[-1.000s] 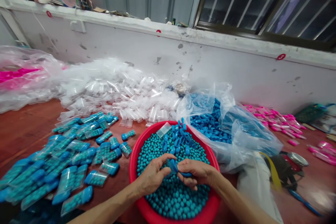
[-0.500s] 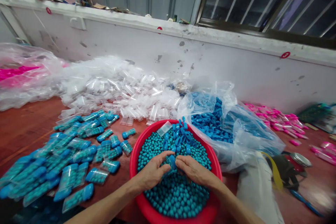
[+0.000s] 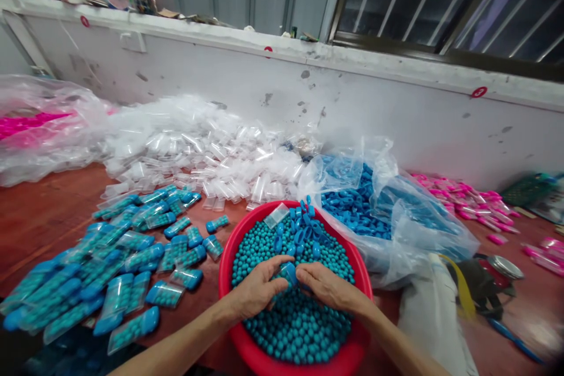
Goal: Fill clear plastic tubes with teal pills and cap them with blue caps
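Observation:
A red basin (image 3: 229,258) full of small teal balls (image 3: 295,329) sits in front of me, with loose blue caps (image 3: 302,232) and one clear tube (image 3: 277,215) at its far side. Both my hands are down in the balls. My left hand (image 3: 258,291) and my right hand (image 3: 324,285) are closed together on a small clear container with a blue cap (image 3: 288,273), held between the fingertips. Filled, capped containers (image 3: 127,258) lie in a heap to the left of the basin.
A pile of empty clear tubes (image 3: 207,153) lies behind the basin by the white wall. A plastic bag of blue caps (image 3: 365,205) stands to the right, pink filled containers (image 3: 462,200) farther right. A bag with pink parts (image 3: 30,126) is at far left.
My hands have dropped from just above the balls into them, still pressed together on the blue-capped container. The view shifted slightly.

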Available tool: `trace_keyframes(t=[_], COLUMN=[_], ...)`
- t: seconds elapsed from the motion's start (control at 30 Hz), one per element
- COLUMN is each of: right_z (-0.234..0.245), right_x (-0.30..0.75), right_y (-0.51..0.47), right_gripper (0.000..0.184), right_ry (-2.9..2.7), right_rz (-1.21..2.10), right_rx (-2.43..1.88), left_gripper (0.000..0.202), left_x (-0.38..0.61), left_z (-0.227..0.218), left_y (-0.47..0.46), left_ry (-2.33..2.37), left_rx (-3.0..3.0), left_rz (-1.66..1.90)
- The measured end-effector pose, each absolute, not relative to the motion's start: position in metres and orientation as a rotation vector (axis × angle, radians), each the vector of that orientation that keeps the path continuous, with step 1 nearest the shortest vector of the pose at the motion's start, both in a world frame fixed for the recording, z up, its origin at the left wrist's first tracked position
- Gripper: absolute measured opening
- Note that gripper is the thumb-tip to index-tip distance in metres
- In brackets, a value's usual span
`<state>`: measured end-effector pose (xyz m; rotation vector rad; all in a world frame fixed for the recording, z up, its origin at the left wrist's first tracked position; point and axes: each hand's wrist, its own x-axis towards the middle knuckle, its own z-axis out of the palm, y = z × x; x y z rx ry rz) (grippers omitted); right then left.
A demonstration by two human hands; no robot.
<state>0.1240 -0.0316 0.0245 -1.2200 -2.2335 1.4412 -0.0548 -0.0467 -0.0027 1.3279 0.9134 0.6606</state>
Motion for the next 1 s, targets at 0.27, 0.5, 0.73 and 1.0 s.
trace_keyframes(t=[0.27, 0.5, 0.73, 1.0], right_z=[0.012, 0.025, 0.030, 0.023], right_x=[0.105, 0.118, 0.112, 0.104], right_y=[-0.036, -0.022, -0.028, -0.033], right_gripper=[0.033, 0.035, 0.013, 0.019], right_ry=[-2.228, -1.404, -1.879, -1.915], right_rz=[1.048, 1.934, 1.305, 1.343], right_rx=[-1.292, -1.051, -1.251, -1.350], left_gripper=[0.025, 0.034, 0.034, 0.044], left_x=[-0.056, -0.058, -0.055, -0.050], left_z=[0.005, -0.001, 0.004, 0.003], left_y=[-0.050, -0.043, -0.048, -0.054], left_ry=[1.146, 1.057, 1.105, 1.104], left_rx=[1.469, 1.225, 1.315, 1.296], left_rz=[0.892, 0.759, 0.779, 0.784])
